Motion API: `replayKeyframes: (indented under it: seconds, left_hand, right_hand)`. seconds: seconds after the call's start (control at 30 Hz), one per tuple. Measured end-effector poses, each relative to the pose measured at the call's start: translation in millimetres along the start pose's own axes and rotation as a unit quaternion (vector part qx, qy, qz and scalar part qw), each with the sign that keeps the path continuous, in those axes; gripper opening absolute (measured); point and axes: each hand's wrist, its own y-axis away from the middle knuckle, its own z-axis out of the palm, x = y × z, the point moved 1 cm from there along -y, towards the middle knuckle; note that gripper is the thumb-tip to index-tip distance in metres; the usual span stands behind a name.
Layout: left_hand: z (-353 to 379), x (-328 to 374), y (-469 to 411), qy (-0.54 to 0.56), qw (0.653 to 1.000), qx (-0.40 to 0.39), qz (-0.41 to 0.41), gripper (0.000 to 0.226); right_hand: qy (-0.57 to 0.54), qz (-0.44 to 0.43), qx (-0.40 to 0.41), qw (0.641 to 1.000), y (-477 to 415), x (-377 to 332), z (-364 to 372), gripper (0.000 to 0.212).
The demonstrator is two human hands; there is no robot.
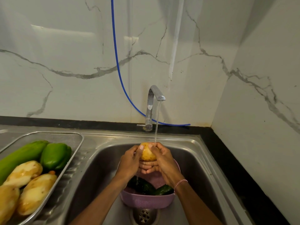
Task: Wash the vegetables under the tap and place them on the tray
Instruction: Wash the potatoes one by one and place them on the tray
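We found both hands meeting at the centre of the frame, above the steel sink point(196, 161). Between them was a potato point(147, 154), oval, yellow-skinned and glistening wet. The left hand point(129, 161) gripped its left side with the thumb laid over the top and the fingers curled underneath. The right hand point(163, 159) gripped the right side likewise, with its fingertips showing below the potato. A pink and white beaded bracelet point(180, 183) circled the right wrist.

A chrome tap point(152, 103) with an angular bent spout stood at the back rim of the sink, centre frame. A thin clear stream of water point(157, 120) fell from it onto the upper right of the potato, at the right hand's fingers.

Directly under the hands sat a round mauve plastic bowl point(146, 201) inside the basin. It held dark green, rough-skinned cucumbers point(142, 185). Just below it, at the bottom edge, lay the perforated metal drain point(144, 215).

At lower left, on the ribbed draining board, rested a rectangular wire-mesh tray point(78, 138). It carried a long, smooth light-green gourd point(21, 155), a glossy green pepper point(56, 155) and several pale, damp potatoes point(24, 173) lying against one another.

Behind it all, the wall point(65, 46) was polished white marble with grey veins. A thin blue hose point(116, 54) curved down it and passed behind the tap. A black stone counter point(235, 168) bordered the sink on the right.
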Motion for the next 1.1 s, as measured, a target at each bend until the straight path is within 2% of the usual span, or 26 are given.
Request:
replayKeyframes:
  seconds: [0.1,0.23,0.33,0.4,0.47,0.6,0.67,0.8,0.97,1.1]
  left_hand:
    - [2.2,7.5,4.1,0.009,1.0,-0.02,0.007,0.028]
    - [1.7,3.7,3.9,-0.016,1.0,-0.017,0.013,0.035]
    - [-0.9,-16.5,-8.6,-0.039,0.999,0.009,0.009,0.05]
    - [0.0,-14.0,-9.2,-0.028,1.0,0.011,0.0,0.04]
    - [3.3,-1.5,-2.3,-0.013,1.0,-0.002,-0.006,0.026]
    - [5.8,3.8,1.9,-0.01,1.0,-0.023,0.007,0.037]
    - [4.7,1.5,1.8,-0.006,1.0,-0.018,0.015,0.033]
    - [2.9,3.9,4.1,0.013,1.0,0.005,-0.009,0.027]
    - [2.4,7.1,5.7,0.106,0.991,0.037,-0.077,0.036]
    - [5.9,9.1,6.2,0.236,0.964,0.0,-0.123,0.033]
  right_hand:
    - [0.013,0.005,0.017,1.0,0.9,0.9,-0.2,0.034]
    - [-0.024,0.077,0.03,0.996,-0.3,1.0,-0.4,0.041]
    - [-0.089,0.106,-0.027,0.99,1.9,-2.6,-1.7,0.036]
    - [-0.122,0.101,-0.065,0.985,3.2,-4.3,-3.6,0.035]
    - [-0.13,0.088,-0.071,0.985,3.6,-3.9,-5.4,0.043]
    - [-0.003,0.049,-0.036,0.998,8.6,-6.4,-7.5,0.045]
    - [0.056,0.04,-0.018,0.997,11.0,-6.9,-8.8,0.044]
    - [0.071,0.039,-0.01,0.997,10.3,-6.1,-8.1,0.037]
    - [0.034,0.028,-0.002,0.999,5.5,-4.6,-9.3,0.042]
    - [0.01,0.021,0.018,1.0,2.8,-2.3,-13.0,0.04]
